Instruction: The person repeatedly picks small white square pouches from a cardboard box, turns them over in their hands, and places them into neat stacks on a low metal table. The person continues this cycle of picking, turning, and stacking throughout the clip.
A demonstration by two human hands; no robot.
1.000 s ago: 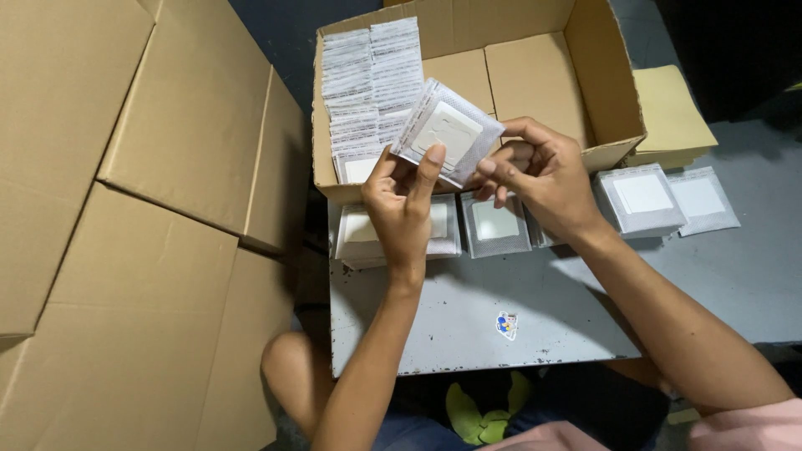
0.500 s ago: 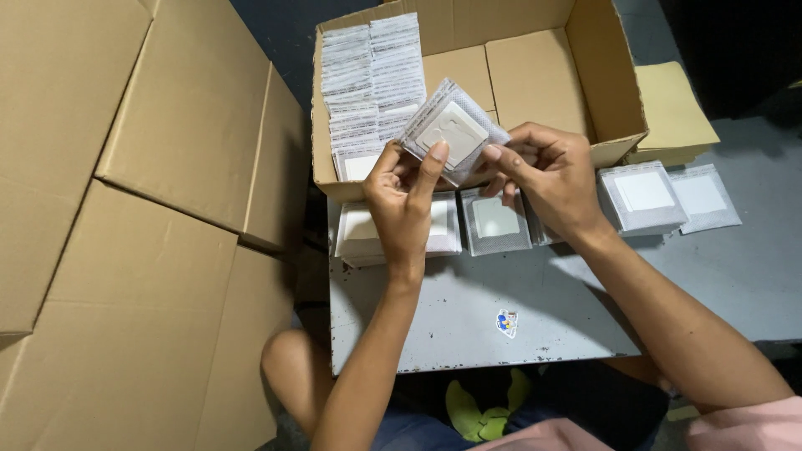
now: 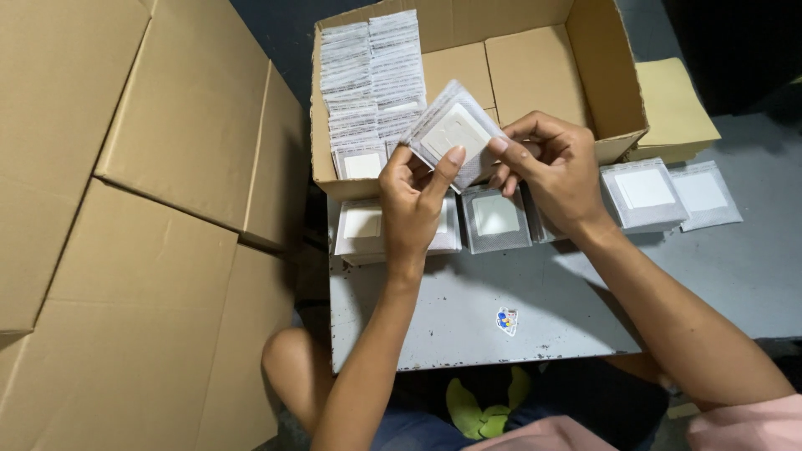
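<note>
Open brown cardboard box [image 3: 535, 75] sits at the far edge of the grey metal table [image 3: 468, 309]. Rows of clear plastic sachets [image 3: 372, 83] stand in its left half. Flat square sachets [image 3: 495, 219] lie in a row on the table just before the box. Large flattened cardboard boxes [image 3: 142, 225] left of the table.

A single head-worn camera looks steeply down from above the person, facing forward toward twelve o'clock, close over the grey table [image 3: 468, 309]. The open cardboard box [image 3: 535, 75] fills twelve o'clock, flat cartons [image 3: 125, 209] nine o'clock, the person's knees six o'clock.
</note>
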